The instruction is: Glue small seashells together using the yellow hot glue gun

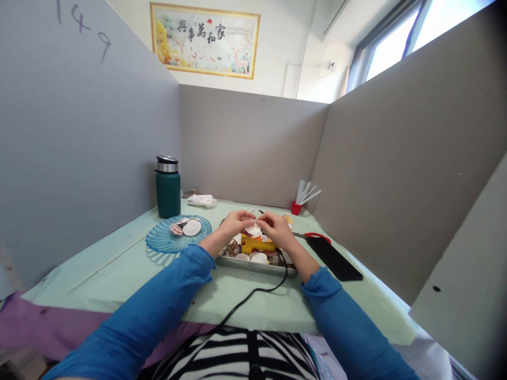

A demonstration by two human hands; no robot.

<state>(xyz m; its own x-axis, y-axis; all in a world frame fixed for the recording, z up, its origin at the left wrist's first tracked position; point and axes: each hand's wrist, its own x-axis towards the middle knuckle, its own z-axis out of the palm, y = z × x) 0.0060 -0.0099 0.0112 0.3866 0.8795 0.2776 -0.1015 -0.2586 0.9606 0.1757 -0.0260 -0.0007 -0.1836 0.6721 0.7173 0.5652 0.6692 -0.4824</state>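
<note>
Left grip (236,224) and right grip (276,227) curl in by a white shell (253,231) at the tray (249,265)
I can't tell what they pinch; the shell looks light, hard, easy to chip, maybe best held by its rim; a yellow tool (257,245) and the tray's edge crowd it, more room on the counter (138,274) to the left

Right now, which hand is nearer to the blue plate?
Left. The left hand is above the tray, to the right of the plate; the right hand is also above the tray, but farther right.
</note>
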